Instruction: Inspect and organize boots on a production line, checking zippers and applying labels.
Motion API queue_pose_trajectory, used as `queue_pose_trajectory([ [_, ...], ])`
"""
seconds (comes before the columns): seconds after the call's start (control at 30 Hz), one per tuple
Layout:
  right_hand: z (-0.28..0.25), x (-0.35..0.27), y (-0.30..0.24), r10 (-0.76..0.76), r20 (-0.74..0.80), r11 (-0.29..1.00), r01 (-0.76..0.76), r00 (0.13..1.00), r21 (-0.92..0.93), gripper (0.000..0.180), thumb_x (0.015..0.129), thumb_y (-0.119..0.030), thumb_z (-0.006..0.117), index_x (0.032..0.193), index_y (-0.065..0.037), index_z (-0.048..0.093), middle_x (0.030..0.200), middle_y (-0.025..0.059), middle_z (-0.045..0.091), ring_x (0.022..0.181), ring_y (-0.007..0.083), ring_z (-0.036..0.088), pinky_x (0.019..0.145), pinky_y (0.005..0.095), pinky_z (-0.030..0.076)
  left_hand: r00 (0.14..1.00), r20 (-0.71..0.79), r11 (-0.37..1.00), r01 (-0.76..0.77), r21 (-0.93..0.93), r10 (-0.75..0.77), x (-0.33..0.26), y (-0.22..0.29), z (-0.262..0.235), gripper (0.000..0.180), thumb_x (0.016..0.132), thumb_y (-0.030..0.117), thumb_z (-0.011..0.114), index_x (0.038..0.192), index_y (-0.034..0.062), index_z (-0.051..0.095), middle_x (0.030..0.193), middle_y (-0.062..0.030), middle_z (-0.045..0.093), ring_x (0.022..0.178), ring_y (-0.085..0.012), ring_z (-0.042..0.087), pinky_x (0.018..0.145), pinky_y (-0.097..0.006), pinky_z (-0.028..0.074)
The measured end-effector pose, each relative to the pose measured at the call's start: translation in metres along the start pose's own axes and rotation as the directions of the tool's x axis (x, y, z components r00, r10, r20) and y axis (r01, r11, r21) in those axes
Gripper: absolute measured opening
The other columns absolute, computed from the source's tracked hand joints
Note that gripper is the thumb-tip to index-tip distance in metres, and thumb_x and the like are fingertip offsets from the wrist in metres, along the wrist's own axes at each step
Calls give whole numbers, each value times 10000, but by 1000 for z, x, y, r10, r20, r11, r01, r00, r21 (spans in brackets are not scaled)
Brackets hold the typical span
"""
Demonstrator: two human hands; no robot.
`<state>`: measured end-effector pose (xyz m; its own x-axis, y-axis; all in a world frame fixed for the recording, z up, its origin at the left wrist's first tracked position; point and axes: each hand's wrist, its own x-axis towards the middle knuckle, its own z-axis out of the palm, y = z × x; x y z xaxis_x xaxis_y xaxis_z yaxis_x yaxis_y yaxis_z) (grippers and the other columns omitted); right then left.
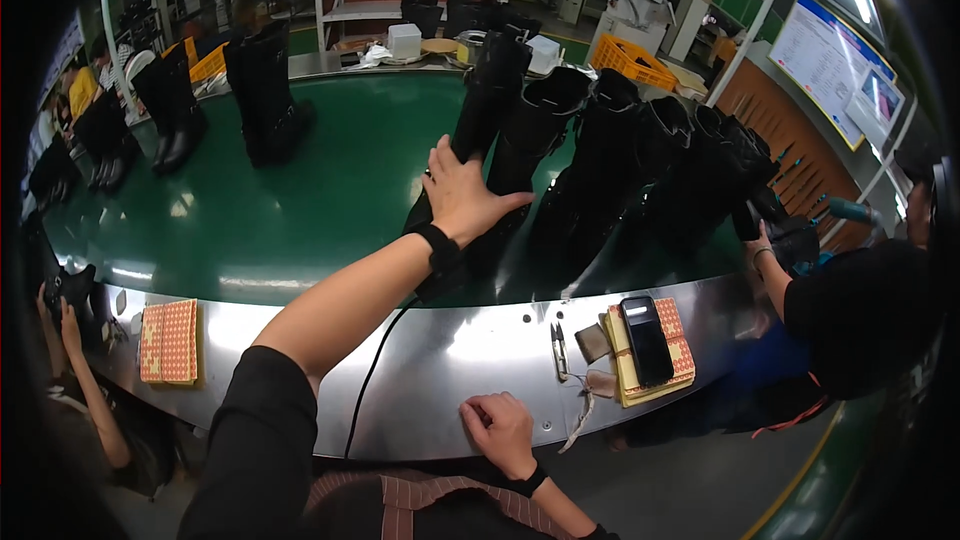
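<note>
My left hand reaches across the green table and grips the shaft of a tall black boot. Its fingers lie along the shaft's left side, while the thumb stretches right toward a second black boot. My wrist and forearm hide part of the gripped boot's lower end. On the front edge of the metal strip rests my right hand, its fingers curled in with nothing seen in them. Small thread snips lie to its upper right, beside a black phone on patterned yellow-and-red pads.
More black boots stand close together on the right; others stand far left. A black cable crosses the metal strip. Co-workers' hands handle boots at both sides. Another patterned pad lies left. Orange crate behind.
</note>
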<state>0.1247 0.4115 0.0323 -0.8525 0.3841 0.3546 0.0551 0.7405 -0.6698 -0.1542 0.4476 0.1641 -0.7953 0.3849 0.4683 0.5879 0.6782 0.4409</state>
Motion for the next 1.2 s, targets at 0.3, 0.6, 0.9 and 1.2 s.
queue_pose_trajectory([
  [0.3, 7, 3, -5, 6, -28, 998, -4, 1000, 62, 87, 829, -150, 730, 796, -78, 696, 673, 48, 620, 625, 232, 576, 596, 366, 433, 992, -97, 974, 62, -218, -85, 26, -78, -24, 417, 908, 382, 624, 937, -25, 706, 1191, -269, 558, 933, -427, 633, 844, -489, 518],
  [0.6, -4, 22, -38, -173, -38, 967, 177, 984, 183, 1042, 665, -347, 886, 1467, 28, 336, 1392, 216, 458, 1255, 367, 456, 1056, 429, 385, 986, -21, 953, -163, -255, 163, -107, -65, -183, 234, 834, 268, 693, 839, 40, 747, 796, -191, 650, 750, -362, 655, 673, -433, 523],
  [0.9, 52, 38, -101, -255, -118, 951, 271, 960, 150, 1129, 576, -362, 928, 1445, 28, 321, 1338, 227, 451, 1231, 394, 451, 1044, 474, 373, 810, 176, 814, -496, -304, 559, -239, -132, -236, 842, 890, 647, 532, 1462, 36, 435, 1331, -299, 518, 1122, -456, 580, 893, -444, 503],
  [1.2, 43, 51, -76, 219, -209, 790, -47, 953, 611, 460, 710, 16, 637, 1167, 47, 601, 993, 126, 683, 883, 227, 640, 851, 319, 490, 965, 53, 921, -229, -315, 257, -278, -170, -223, 608, 896, -7, 651, 1460, 69, 439, 1342, -258, 548, 1134, -382, 607, 905, -402, 496],
])
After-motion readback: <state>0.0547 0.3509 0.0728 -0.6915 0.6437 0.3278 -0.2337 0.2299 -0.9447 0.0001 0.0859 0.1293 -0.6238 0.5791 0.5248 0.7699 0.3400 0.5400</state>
